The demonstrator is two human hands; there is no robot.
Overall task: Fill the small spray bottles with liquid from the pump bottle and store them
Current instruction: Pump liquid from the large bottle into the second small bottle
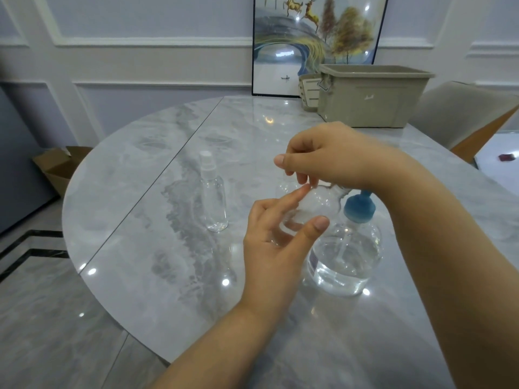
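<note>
My left hand (276,242) holds a small clear spray bottle (306,211) between thumb and fingers above the table. My right hand (328,158) reaches over from the right and pinches the top end of that same bottle; the cap is hidden under its fingers. The pump bottle (346,256), clear with a blue pump head and partly full of clear liquid, stands just right of my left hand under my right wrist. A second small spray bottle (214,197) with a white cap stands upright to the left. Something clear (284,187) shows faintly behind my hands.
A beige storage bin (373,99) stands open at the back right of the marble table (146,220), with a small beige basket (309,92) beside it. A framed picture (283,37) leans on the wall. A chair (466,116) is at right, a cardboard box (60,167) at left.
</note>
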